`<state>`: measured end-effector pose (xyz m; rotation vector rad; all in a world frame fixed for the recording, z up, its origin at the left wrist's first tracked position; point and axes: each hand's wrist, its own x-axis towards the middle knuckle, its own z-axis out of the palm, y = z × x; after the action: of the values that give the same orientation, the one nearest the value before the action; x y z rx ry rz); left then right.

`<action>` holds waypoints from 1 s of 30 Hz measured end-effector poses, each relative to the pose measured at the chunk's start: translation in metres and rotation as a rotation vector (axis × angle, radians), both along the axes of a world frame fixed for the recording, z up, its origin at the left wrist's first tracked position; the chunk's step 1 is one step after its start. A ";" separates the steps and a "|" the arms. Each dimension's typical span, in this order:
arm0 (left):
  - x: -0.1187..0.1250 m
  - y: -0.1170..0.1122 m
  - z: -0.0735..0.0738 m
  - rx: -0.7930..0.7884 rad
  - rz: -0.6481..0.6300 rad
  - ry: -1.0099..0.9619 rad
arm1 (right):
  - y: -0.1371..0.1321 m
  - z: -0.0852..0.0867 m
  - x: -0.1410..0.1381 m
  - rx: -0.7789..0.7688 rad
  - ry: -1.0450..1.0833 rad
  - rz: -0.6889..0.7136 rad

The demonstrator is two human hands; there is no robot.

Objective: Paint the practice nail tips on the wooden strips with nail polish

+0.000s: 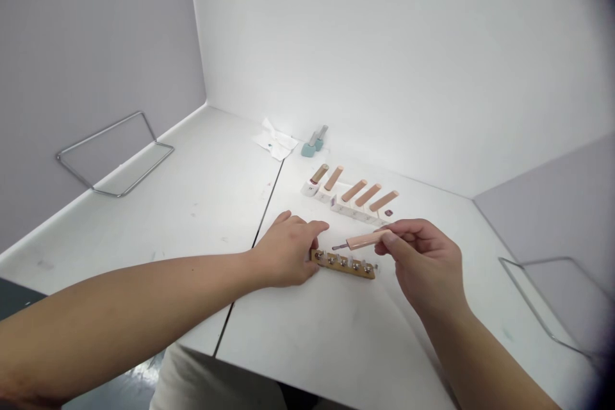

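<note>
My left hand (286, 250) rests on the white table, its fingers curled against the left end of a small wooden strip (343, 264) that carries a row of metal pegs. My right hand (423, 256) pinches a wooden-handled tool (360, 242) with a thin metal tip that points left, just above the strip. Behind them lies a row of several more wooden-handled tools (358, 192), their ends on small white blocks.
A crumpled white cloth (275, 141) and a teal-based object (313, 144) sit near the back wall. Bent wire frames stand at the far left (113, 154) and far right (552, 301). A seam (262, 224) splits the table top.
</note>
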<state>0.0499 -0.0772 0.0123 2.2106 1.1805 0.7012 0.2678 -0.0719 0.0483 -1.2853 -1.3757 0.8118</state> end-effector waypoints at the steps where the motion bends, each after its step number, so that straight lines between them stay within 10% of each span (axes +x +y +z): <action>1: 0.000 0.000 0.000 0.003 -0.001 -0.001 | 0.000 0.000 0.000 0.001 -0.003 -0.001; 30: 0.000 0.002 0.002 -0.066 0.010 0.018 | -0.002 -0.002 -0.009 -0.008 -0.151 -0.051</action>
<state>0.0496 -0.0755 0.0146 2.1624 1.2072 0.6385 0.2588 -0.0740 0.0460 -1.4057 -1.4532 0.6984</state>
